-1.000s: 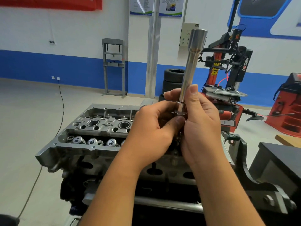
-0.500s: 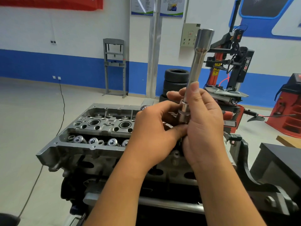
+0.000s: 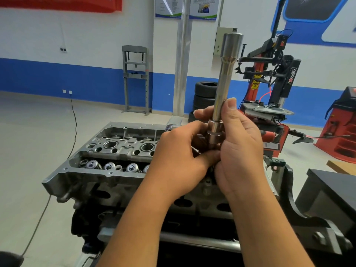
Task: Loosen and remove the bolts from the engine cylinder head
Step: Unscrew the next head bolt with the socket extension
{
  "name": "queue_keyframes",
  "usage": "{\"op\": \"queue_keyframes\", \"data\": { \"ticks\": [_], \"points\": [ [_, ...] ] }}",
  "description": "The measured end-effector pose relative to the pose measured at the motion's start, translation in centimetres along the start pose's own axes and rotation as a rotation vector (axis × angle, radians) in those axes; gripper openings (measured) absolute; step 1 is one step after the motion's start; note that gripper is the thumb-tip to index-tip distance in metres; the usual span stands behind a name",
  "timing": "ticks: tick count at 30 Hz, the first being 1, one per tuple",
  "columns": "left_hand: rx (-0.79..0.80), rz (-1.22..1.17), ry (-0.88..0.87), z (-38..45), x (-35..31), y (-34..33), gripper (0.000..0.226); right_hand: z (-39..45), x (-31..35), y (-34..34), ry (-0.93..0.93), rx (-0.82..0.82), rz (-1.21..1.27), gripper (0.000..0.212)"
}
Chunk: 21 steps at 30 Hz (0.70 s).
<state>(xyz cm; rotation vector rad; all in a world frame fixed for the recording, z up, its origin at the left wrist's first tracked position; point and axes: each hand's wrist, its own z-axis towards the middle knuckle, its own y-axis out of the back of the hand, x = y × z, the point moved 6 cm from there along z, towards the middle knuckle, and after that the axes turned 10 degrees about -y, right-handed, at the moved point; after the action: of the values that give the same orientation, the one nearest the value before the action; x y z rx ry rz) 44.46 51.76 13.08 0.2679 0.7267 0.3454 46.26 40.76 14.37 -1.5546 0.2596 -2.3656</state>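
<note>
The grey engine cylinder head (image 3: pixel 81 170) sits on a stand in front of me, valve springs and round bores showing on its left half. Above its right half I hold a long steel socket extension (image 3: pixel 226 78) upright, wide end up. My right hand (image 3: pixel 238 143) grips its lower shaft, thumb along the bar. My left hand (image 3: pixel 179 158) pinches the small socket piece (image 3: pixel 213 134) at its lower end. Both hands hide the head's right half and any bolts there.
A black stand arm (image 3: pixel 300 214) flanks the engine on the right, next to a dark cabinet (image 3: pixel 333 191). A red tyre changer (image 3: pixel 269 89) and stacked tyres (image 3: pixel 204 93) stand behind. A black cable (image 3: pixel 74 116) runs across the floor at left.
The extension has risen a little in my hands and its lower socket end has come into view above my left fingers. The view has shifted slightly.
</note>
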Motion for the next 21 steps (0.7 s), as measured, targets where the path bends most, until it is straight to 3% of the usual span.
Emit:
{"op": "queue_keyframes", "data": {
  "ticks": [5,10,17,21],
  "points": [
    [-0.024,0.026,-0.025,-0.10,-0.07,0.00,0.026,-0.22,0.55,0.55,0.045,-0.066,-0.010,0.049],
    [0.065,-0.224,-0.063,0.00,-0.62,-0.34,0.018,-0.11,0.25,0.27,0.031,-0.047,-0.015,0.041],
    [-0.082,-0.231,-0.017,0.04,0.16,0.23,0.018,-0.11,0.16,0.11,0.017,0.010,0.052,0.035],
    [0.054,-0.303,-0.048,0.08,-0.29,-0.25,0.014,-0.09,0.16,0.11,0.030,-0.004,0.011,0.035]
  ]
}}
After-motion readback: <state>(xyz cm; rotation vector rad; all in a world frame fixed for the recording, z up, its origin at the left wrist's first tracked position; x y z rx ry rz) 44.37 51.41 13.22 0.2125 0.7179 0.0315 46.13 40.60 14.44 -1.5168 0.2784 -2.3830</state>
